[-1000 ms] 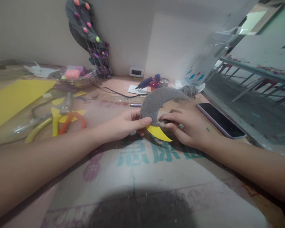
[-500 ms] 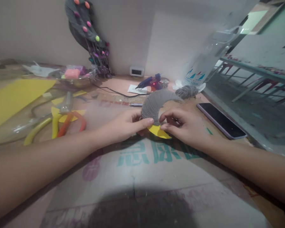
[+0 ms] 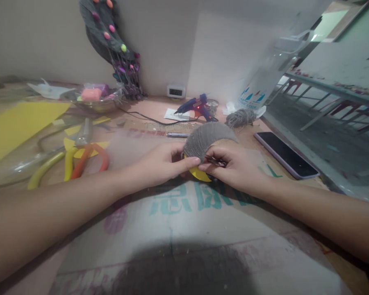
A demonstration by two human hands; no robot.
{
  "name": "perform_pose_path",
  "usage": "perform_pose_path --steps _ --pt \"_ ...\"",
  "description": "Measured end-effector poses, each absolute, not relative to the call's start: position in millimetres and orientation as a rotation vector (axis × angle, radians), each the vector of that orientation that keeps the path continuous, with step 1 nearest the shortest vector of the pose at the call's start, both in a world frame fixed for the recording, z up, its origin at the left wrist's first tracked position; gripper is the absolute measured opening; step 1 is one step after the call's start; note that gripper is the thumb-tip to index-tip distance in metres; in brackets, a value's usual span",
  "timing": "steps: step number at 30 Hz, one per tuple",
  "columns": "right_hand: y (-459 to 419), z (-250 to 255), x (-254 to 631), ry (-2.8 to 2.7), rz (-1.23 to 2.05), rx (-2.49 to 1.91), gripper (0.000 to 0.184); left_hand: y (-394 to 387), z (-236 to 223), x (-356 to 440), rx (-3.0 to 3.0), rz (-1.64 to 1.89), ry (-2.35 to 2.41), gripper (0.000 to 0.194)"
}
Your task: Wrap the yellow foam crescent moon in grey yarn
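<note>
Gripping a crescent (image 3: pixel 204 137) wrapped in grey yarn, a person's left hand (image 3: pixel 172 162) closes thumb over fingers on its lower left side, above the printed board (image 3: pixel 110 258). Those fingers are mostly hidden beneath. The right hand (image 3: pixel 230 164) curls at the inner edge, thumb and forefinger close together; something dark shows in the curl, but whether it is being pinched cannot be told. This hand covers the crescent's far tip and part of the bare yellow end (image 3: pixel 199 174).

Large green characters run across the board below the hands, partly covered by the right hand and forearm and not clearly legible; a round purple mark is blurred, and a broad shadow darkens the near edge.

Just beyond the crescent lie a pen (image 3: pixel 177 135), its right end near the yarn, and a blue glue gun (image 3: pixel 192 104) with a red light. A grey yarn ball (image 3: pixel 241 117) sits before a clear bottle (image 3: pixel 255 88) printed with red and blue sails; its lettering seems to end in "LOOK," the start unclear. The digits on a small white clock (image 3: pixel 176 91) are too small to read. To the right, a phone (image 3: pixel 285 155) shows a dark screen. At left, a yellow sheet (image 3: pixel 21 127) runs out of frame; a bead-dotted grey hanging (image 3: pixel 98 28) is cut off above.
</note>
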State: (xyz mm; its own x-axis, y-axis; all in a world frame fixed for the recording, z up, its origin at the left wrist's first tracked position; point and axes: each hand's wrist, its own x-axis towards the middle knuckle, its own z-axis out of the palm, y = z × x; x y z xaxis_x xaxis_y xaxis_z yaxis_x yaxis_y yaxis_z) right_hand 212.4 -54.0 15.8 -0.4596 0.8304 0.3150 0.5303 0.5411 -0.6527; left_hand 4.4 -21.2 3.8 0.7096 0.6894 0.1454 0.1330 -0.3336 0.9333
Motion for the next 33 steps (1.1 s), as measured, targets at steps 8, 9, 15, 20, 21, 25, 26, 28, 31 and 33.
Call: perform_pose_path --steps 8,9,15,20,21,25,26,28,31,33 --pt "-58.4 17.0 213.1 -2.125 0.760 -1.037 0.013 -21.6 3.8 1.6 1.876 0.615 0.702 0.031" --pt "-58.6 17.7 213.5 -2.120 0.773 -1.033 0.012 -21.6 4.2 1.1 1.880 0.613 0.705 0.033" --pt "-57.7 19.3 214.3 -2.068 0.833 -1.083 0.012 -22.9 5.8 0.1 1.906 0.631 0.726 0.032" --pt "-56.5 18.0 213.4 -2.049 0.844 -1.110 0.018 -24.0 5.8 -0.2 1.912 0.617 0.691 0.028" --pt "-56.5 18.0 213.3 -2.051 0.842 -1.116 0.018 -23.8 6.2 -0.4 1.906 0.609 0.690 0.029" --pt "-56.9 18.9 213.4 -2.047 0.840 -1.119 0.017 -22.3 8.1 -1.7 1.881 0.598 0.702 0.033" --pt "-57.0 19.0 213.4 -2.045 0.842 -1.116 0.016 -21.8 8.2 -2.0 1.880 0.598 0.703 0.034" --pt "-57.0 18.8 213.3 -2.047 0.852 -1.106 0.015 -21.1 7.8 -2.1 1.881 0.595 0.685 0.035" --pt "-56.5 17.7 213.1 -2.047 0.861 -1.080 0.016 -20.4 5.5 -1.6 1.874 0.590 0.640 0.033" --pt "-56.2 17.2 213.0 -2.055 0.856 -1.073 0.017 -20.2 3.8 -1.1 1.879 0.572 0.637 0.033"
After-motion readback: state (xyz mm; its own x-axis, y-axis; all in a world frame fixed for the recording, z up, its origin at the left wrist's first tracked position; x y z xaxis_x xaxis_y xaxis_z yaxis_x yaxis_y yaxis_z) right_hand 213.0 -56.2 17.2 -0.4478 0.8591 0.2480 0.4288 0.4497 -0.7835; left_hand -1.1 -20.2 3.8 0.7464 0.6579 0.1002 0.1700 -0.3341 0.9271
